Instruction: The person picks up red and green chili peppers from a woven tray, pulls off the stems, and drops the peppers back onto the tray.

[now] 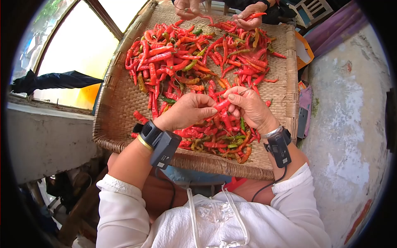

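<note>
Between my two hands is a red chili pepper [222,105], held above the woven tray [107,120]. My left hand [188,110] pinches its lower left end between thumb and forefinger. At the pepper's upper right end, my right hand [250,108] closes its thumb and fingers on it. Beyond my hands lies a large pile of red chilies [165,53] with some green and brownish ones mixed in. A smaller heap of chilies [219,138], several of them greenish or shrivelled, lies nearer to me, partly hidden under my hands.
Across the tray, another person's hands [248,16] hold a red chili. A dark folded umbrella [62,80] leans by the window on the left. A worn wall [343,111] rises on the right, and a chair [312,12] stands at the back.
</note>
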Demonstrator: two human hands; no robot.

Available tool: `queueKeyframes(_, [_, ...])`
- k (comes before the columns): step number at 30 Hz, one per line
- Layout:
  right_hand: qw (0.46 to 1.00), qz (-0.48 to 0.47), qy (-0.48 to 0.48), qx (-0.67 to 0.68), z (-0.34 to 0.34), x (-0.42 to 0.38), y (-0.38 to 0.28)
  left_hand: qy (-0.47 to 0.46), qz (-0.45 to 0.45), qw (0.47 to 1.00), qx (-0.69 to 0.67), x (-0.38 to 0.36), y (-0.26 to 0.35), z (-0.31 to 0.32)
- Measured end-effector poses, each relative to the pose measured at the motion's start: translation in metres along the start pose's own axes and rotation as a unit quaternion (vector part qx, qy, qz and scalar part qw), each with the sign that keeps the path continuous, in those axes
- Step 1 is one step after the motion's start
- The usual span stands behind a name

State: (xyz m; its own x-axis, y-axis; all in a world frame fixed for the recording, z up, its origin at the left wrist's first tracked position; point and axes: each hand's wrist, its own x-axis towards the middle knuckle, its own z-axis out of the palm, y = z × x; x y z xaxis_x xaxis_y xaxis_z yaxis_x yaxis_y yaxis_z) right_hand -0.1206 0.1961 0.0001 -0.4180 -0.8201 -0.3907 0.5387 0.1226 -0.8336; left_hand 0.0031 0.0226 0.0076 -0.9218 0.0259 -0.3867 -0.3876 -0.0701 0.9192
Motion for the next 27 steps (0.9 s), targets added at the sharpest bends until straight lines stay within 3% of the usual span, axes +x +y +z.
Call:
queueKeyframes(2, [0.999, -0.006, 0.021, -0.028, -0.009, 0.002, -0.005, 0.004, -0.024, 0.999, 0.024, -0.001, 0.003, 0.000])
queueKeyframes(4, [0.994, -0.072, 0.077, -0.013, -0.013, 0.001, -0.013, 0.129, 0.053, 0.957, 0.255, 0.000, 0.004, -0.007])
queueKeyframes(5, [0.994, -0.072, 0.077, -0.013, -0.011, 0.000, -0.018, 0.129, 0.053, 0.957, 0.255, 0.002, 0.001, -0.012])
queueKeyframes(7, [0.966, -0.160, 0.142, 0.147, 0.004, -0.006, -0.037, 0.120, 0.097, 0.915, 0.372, 0.007, -0.011, -0.019])
queueKeyframes(9, [0.973, -0.158, 0.119, 0.122, -0.007, -0.002, -0.024, 0.093, 0.081, 0.929, 0.349, 0.008, -0.017, -0.019])
queueKeyframes(10, [0.991, -0.086, 0.094, -0.046, -0.008, 0.000, -0.019, 0.047, 0.093, 0.894, 0.435, 0.008, -0.018, -0.018])
queueKeyframes(11, [0.975, -0.012, 0.065, -0.213, -0.008, 0.003, -0.012, 0.001, 0.105, 0.850, 0.516, 0.008, -0.020, -0.017])
queueKeyframes(14, [0.920, -0.064, -0.052, -0.384, 0.006, 0.006, 0.024, -0.023, 0.069, 0.831, 0.552, 0.007, -0.023, -0.013])
queueKeyframes(15, [0.836, -0.146, -0.095, -0.520, 0.006, 0.005, 0.028, -0.035, 0.049, 0.820, 0.569, 0.006, -0.022, -0.013])
queueKeyframes(17, [0.782, -0.126, -0.105, -0.601, 0.012, -0.001, 0.034, -0.048, 0.043, 0.812, 0.580, 0.005, -0.020, -0.013])
queueKeyframes(25, [0.719, -0.113, -0.065, -0.683, 0.023, -0.008, 0.030, -0.039, 0.044, 0.831, 0.553, -0.003, -0.002, -0.021])
queueKeyframes(27, [0.706, -0.121, -0.054, -0.695, 0.021, -0.006, 0.034, 0.073, 0.087, 0.902, 0.417, -0.002, 0.006, -0.022])
